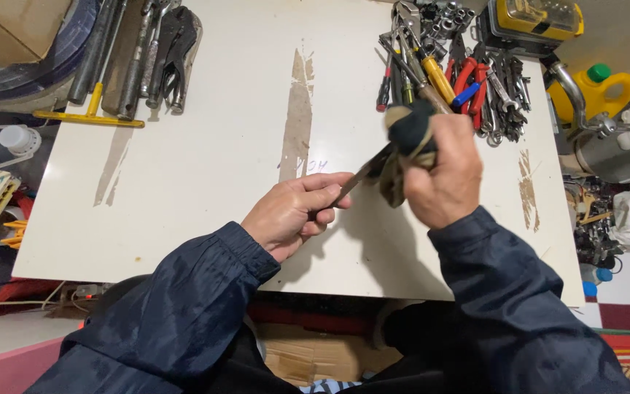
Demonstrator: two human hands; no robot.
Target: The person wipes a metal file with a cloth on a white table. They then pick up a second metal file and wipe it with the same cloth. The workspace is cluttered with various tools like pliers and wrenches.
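My left hand [294, 211] is closed around one end of a slim metal tool [362, 174] that slants up to the right over the white table [205, 160]. My right hand [442, 171] grips a dark, worn rag [406, 138] bunched around the tool's upper end. Both hands hover just above the tabletop near its front middle. The tool's far end is hidden inside the rag.
A heap of pliers, wrenches and screwdrivers [461, 73] lies at the back right, with sockets [450, 18] behind it. Locking pliers and long steel bars [140, 58] lie at the back left, beside a yellow bar [89, 117]. A yellow jug [599, 87] stands off the right edge.
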